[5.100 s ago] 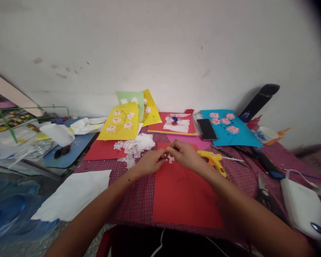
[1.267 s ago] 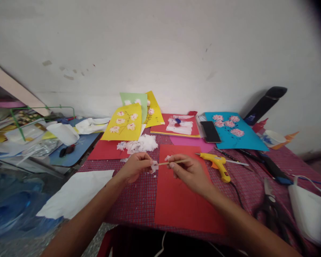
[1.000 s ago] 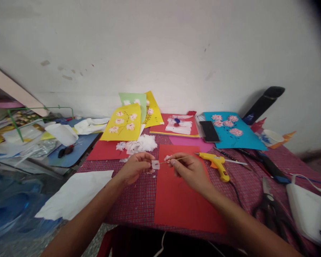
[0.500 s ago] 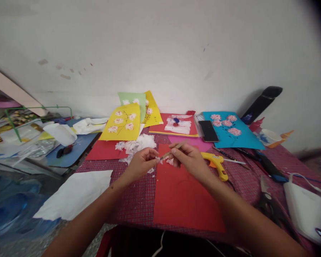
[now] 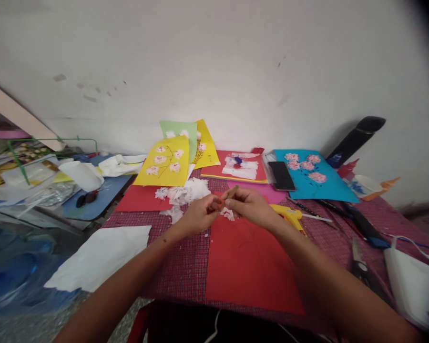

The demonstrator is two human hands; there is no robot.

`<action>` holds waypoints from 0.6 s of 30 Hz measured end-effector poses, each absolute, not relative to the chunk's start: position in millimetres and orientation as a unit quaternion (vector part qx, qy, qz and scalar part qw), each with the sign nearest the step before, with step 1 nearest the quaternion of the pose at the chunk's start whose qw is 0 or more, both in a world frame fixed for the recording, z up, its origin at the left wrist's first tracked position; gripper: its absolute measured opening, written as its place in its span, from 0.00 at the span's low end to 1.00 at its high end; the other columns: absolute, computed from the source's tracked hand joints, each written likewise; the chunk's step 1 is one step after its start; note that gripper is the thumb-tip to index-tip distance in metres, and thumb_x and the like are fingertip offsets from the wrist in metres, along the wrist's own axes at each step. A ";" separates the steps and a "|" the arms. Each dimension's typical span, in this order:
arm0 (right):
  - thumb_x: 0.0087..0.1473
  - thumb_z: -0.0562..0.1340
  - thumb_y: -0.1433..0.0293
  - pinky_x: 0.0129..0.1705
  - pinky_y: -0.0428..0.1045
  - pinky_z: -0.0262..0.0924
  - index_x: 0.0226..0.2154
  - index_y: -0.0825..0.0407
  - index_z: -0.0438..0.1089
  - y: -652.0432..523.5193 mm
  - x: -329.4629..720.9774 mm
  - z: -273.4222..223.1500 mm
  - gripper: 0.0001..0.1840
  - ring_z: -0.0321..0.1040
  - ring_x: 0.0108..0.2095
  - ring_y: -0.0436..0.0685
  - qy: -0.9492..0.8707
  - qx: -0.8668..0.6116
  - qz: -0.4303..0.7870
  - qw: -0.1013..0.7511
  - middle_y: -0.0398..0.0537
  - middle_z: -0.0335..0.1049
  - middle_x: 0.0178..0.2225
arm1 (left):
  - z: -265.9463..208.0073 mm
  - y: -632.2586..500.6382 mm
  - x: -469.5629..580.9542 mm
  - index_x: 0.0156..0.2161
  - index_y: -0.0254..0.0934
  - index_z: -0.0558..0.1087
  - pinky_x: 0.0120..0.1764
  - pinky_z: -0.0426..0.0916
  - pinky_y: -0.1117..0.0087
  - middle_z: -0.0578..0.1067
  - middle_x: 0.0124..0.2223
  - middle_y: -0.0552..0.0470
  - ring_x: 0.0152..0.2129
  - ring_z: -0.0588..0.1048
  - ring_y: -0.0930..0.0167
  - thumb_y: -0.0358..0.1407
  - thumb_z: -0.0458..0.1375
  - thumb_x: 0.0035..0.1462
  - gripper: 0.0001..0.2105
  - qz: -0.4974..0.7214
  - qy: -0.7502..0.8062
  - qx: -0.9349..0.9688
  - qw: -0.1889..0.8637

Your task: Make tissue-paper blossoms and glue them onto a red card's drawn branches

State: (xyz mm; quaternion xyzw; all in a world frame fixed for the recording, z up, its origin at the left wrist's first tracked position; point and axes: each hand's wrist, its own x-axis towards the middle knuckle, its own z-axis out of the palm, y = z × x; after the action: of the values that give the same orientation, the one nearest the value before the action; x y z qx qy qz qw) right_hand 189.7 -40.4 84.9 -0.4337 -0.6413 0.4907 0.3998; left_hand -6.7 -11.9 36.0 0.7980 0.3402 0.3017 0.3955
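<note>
My right hand (image 5: 252,206) is closed on a thin brownish stick (image 5: 233,191), its lower end slanting toward my left fingers. My left hand (image 5: 201,214) meets that end with fingers curled together; what lies between them is too small and hidden to make out. Both hands are over the upper part of a red paper sheet (image 5: 250,267), where faint lines are visible. Pieces of white tissue paper (image 5: 228,214) lie on the sheet just below the fingers. Left of the hands sits a heap of torn white tissue (image 5: 191,190).
A yellow glue gun (image 5: 289,212) lies right of the sheet, with scissors (image 5: 359,262) and a white box (image 5: 413,281) beyond. Behind are a phone (image 5: 281,176), a blue flower picture (image 5: 311,176) and a yellow one (image 5: 164,162). White paper (image 5: 103,257) overhangs the left edge.
My hands have come closer together, the left moving right toward the stick's end. The stick now stands steeper. The view has shifted slightly.
</note>
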 end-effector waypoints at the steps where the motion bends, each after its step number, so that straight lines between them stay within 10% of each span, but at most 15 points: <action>1: 0.54 0.61 0.63 0.21 0.44 0.54 0.32 0.52 0.69 -38.4 190.7 84.0 0.09 0.62 0.20 0.47 -0.650 -0.435 0.488 0.387 0.42 0.70 0.27 | 34.7 -9.4 -6.1 0.46 0.38 0.68 0.34 0.67 0.72 0.78 0.36 0.53 0.32 0.76 0.71 0.31 0.54 0.58 0.10 0.298 0.339 0.799 0.397; 18: 0.55 0.57 0.69 0.25 0.45 0.47 0.24 0.52 0.68 -15.8 191.0 57.7 0.10 0.62 0.24 0.50 -0.747 -0.552 0.241 0.282 0.41 0.68 0.22 | 18.1 7.0 9.4 0.40 0.38 0.68 0.36 0.66 0.71 0.76 0.36 0.53 0.32 0.74 0.70 0.27 0.55 0.55 0.08 0.251 0.347 0.850 0.307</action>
State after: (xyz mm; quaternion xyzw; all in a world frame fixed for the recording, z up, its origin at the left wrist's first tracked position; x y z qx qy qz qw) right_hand 191.0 -15.8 57.7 -0.5522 -0.7466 0.2415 0.2816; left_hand 9.4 7.0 18.1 0.8500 0.3470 0.2507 0.3070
